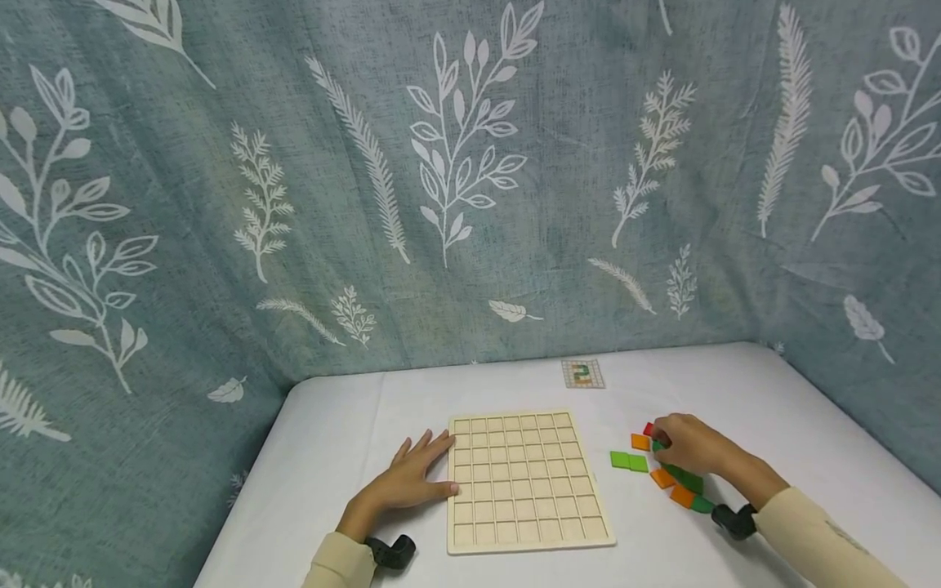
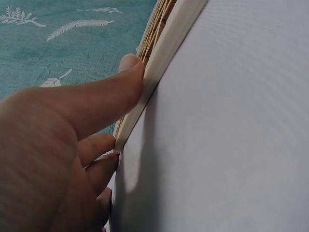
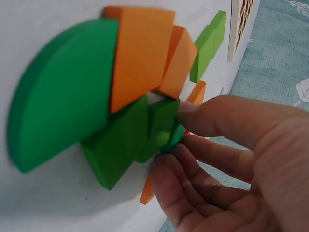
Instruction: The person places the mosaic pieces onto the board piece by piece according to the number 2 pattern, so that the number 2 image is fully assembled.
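Note:
A pale wooden grid board [image 1: 529, 482] lies flat on the white table, its squares bare. At its left edge rests my left hand [image 1: 404, 482], fingers spread and thumb touching the rim; in the left wrist view the thumb [image 2: 130, 82] lies against the board's side. Over the coloured tiles to the right, my right hand [image 1: 694, 445] pinches a green tile [image 3: 173, 137] between thumb and fingers, which partly hide it. Close by lie a rounded green tile [image 3: 67, 96], an orange tile [image 3: 142, 53] and a darker green square tile [image 3: 120, 137].
Two light green squares [image 1: 628, 462] lie between the board and the right hand. An orange tile [image 1: 640, 442] and a red tile [image 1: 648, 428] sit farther back. A small pattern card [image 1: 583, 374] lies near the table's back edge, before a leaf-printed curtain [image 1: 470, 204].

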`<state>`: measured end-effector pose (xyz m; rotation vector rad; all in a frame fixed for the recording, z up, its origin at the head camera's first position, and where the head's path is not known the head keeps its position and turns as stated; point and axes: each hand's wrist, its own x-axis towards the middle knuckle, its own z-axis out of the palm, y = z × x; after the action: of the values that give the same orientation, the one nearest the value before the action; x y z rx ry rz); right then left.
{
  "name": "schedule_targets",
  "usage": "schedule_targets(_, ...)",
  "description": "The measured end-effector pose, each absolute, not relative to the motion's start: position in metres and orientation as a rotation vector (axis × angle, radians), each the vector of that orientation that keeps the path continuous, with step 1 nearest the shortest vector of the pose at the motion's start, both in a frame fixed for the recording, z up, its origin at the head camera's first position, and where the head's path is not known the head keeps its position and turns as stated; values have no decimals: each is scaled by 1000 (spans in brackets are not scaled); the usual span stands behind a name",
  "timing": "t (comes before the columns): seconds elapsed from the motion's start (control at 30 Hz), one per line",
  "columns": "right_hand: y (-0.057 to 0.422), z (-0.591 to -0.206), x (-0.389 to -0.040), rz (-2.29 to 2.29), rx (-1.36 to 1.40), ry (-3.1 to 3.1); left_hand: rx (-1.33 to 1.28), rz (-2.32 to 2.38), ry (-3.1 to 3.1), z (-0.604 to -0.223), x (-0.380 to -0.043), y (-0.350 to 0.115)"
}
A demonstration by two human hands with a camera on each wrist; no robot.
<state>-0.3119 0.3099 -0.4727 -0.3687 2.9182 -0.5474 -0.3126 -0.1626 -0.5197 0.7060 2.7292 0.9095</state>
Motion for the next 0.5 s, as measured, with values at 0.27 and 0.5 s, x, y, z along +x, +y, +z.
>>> schedule_targets(0.27, 309, -473, -310, -529, -356, 2942, 730, 905, 2721, -517, -313, -161)
schedule_targets(0.5, 307, -474, -312, -519, -361, 2957, 708, 911, 2725, -518, -311, -162)
